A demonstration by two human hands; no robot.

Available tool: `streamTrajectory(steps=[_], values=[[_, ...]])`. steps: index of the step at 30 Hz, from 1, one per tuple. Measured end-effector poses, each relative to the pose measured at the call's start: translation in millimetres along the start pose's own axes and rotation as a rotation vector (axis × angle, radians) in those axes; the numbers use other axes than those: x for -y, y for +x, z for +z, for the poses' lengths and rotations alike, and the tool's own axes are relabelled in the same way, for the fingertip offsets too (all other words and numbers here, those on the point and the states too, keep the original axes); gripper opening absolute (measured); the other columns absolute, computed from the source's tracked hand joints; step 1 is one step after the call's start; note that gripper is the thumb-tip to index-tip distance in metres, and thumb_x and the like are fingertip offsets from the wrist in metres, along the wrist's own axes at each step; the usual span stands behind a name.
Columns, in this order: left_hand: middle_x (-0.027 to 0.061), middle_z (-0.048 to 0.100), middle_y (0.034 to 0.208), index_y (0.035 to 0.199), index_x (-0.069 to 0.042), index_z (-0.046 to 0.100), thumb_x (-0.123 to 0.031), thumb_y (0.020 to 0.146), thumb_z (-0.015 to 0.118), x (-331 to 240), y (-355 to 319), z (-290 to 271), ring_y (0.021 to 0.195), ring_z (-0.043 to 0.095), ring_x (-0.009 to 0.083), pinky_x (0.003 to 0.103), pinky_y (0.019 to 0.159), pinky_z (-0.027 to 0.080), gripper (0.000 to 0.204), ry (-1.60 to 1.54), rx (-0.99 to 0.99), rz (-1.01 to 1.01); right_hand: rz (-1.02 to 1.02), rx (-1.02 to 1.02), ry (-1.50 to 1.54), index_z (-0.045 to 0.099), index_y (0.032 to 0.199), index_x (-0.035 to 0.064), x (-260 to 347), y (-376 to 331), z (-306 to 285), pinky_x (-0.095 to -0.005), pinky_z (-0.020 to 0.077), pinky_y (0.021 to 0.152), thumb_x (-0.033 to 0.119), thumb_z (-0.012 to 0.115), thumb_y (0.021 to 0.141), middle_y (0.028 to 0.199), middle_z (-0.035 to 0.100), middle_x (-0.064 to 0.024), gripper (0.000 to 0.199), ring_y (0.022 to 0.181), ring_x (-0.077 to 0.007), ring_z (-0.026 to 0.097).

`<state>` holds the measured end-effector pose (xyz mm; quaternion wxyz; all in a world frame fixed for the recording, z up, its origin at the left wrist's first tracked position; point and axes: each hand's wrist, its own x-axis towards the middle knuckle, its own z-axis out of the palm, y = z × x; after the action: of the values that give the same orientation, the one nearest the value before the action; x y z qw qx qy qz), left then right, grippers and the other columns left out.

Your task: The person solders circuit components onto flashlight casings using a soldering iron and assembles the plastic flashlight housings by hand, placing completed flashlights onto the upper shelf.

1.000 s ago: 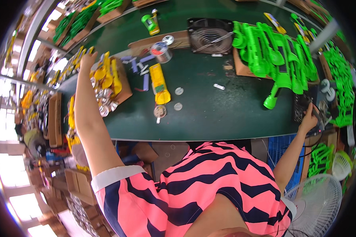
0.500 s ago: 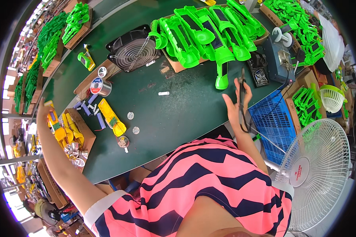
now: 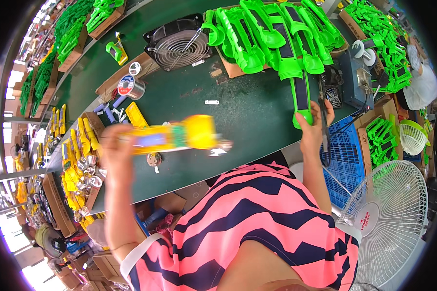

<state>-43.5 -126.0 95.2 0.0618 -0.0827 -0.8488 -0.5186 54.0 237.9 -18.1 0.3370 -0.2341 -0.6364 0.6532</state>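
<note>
Swung inward from the far left, the left hand (image 3: 117, 145) now grips a blurred yellow casing (image 3: 199, 132) above the green table (image 3: 257, 116); at right, the right hand (image 3: 311, 133) grasps the lower end of a green casing (image 3: 302, 92), a dark tool (image 3: 325, 133) beside its fingers.

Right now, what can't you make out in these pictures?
All in the head view:
Left hand: blurred, so exact finger placement is unclear.
Held yellow piece: blurred, fine details smeared.
Other yellow piece on the table: lower end hidden behind the held one.
Right hand: it overlaps the green piece at its thumb, so gripping or merely touching can't be told.
Cardboard box: inside hidden by the green pile.
</note>
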Motion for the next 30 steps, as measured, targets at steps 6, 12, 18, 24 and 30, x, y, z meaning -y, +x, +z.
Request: streamTrajectory(steps=[6,12,18,24,30], values=[[0.0078,0.056,0.086,0.090,-0.003,0.058,-0.011,0.072,0.067,37,-87,128,0.080,0.053,0.0175,0.027,0.071,0.042,0.022,-0.153,0.029,-0.216,-0.268,0.072,-0.605,0.043,0.112,0.0028,-3,-16,-46,-0.0288,0.0386,0.081,-0.011,0.047,0.067,0.099,0.049,-0.0087,0.047,0.092,-0.0192,0.049],[0.0103,0.055,0.100,0.097,-0.007,0.058,-0.007,0.066,0.069,-10,-80,119,0.094,0.050,0.0294,0.038,0.083,0.038,0.033,0.531,-0.103,0.469,-0.557,0.221,-0.758,0.051,0.099,0.0021,-31,-31,-65,-0.0343,0.0405,0.078,-0.002,0.049,0.076,0.095,0.061,-0.0127,0.024,0.084,-0.0280,0.055],[0.0130,0.062,0.091,0.099,-0.004,0.057,-0.007,0.071,0.064,-19,-49,183,0.080,0.060,0.0257,0.034,0.071,0.047,0.029,0.305,0.361,0.252,-0.445,0.418,-0.592,0.048,0.103,0.0042,-28,-32,-45,-0.0291,0.0452,0.079,-0.005,0.046,0.078,0.101,0.062,-0.0117,0.026,0.092,-0.0259,0.060],[0.0073,0.064,0.080,0.085,0.002,0.061,0.005,0.076,0.058,-3,-57,203,0.071,0.059,0.0096,0.023,0.065,0.047,0.010,-0.492,0.245,-0.065,-0.509,0.634,-0.559,0.039,0.111,0.0073,-27,-23,-21,-0.0297,0.0486,0.069,-0.003,0.047,0.079,0.100,0.062,-0.0132,0.035,0.087,-0.0286,0.061],[0.0018,0.060,0.073,0.074,-0.005,0.064,-0.002,0.069,0.063,1,-47,160,0.071,0.055,0.0180,0.031,0.069,0.041,0.006,0.299,0.052,0.402,-0.735,0.916,-0.357,0.050,0.106,0.0098,-16,-14,-4,-0.0407,0.0420,0.087,0.004,0.062,0.072,0.081,0.062,-0.0071,0.036,0.075,-0.0241,0.062]])
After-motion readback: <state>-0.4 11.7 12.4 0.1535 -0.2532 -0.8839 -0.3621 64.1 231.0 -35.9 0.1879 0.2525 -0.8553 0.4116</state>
